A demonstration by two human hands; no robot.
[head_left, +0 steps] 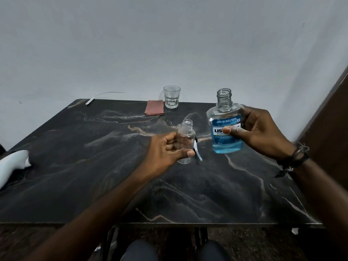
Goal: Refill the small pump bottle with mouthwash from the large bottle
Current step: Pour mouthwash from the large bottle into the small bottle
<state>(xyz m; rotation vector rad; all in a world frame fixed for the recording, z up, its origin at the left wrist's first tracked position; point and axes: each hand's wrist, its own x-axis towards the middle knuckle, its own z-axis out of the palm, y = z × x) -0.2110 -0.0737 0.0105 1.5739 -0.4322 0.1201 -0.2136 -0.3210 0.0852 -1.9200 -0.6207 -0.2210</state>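
Note:
My left hand (166, 150) grips the small clear bottle (185, 134) near the table's middle; the bottle is upright, uncapped and looks empty. Its white pump head with tube (196, 151) lies on the table just right of it. My right hand (258, 131) holds the large mouthwash bottle (224, 127) upright in the air to the right of the small bottle. The large bottle has a blue label, no cap, and blue liquid filling its lower part.
A black marble-patterned table (113, 166) stands against a grey wall. At its far edge are a drinking glass (171, 98) and a folded reddish cloth (154, 107). A white cable plug (89, 101) lies far left, a white object (13, 162) at the left edge.

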